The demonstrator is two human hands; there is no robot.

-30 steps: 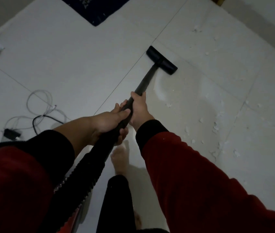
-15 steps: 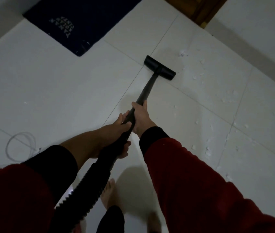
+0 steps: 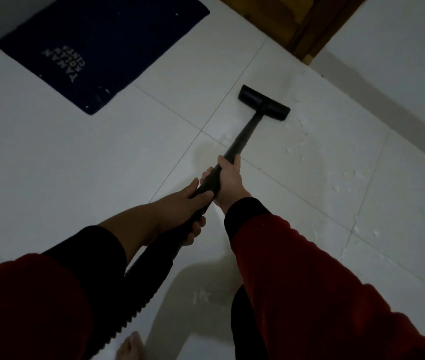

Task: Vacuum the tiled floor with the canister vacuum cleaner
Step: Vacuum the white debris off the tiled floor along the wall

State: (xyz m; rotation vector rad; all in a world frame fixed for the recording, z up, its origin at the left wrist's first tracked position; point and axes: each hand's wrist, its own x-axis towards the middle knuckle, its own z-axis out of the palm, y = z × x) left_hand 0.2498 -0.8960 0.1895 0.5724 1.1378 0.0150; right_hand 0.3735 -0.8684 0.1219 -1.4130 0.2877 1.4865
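Two grips curled round the black wand (image 3: 242, 141): right hand (image 3: 228, 181) ahead, left hand (image 3: 182, 211) behind; floor head (image 3: 263, 103) at one o'clock among white scraps (image 3: 302, 145).

The picture is dim and a little grainy. A soft shadow lies on the floor (image 3: 50, 178) near the bottom edge; corners bend slightly.

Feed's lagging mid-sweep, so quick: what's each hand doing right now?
Left hand: closed, gripping the black vacuum wand at its lower end, near the hose.
Right hand: closed, gripping the same wand just ahead of the left hand.
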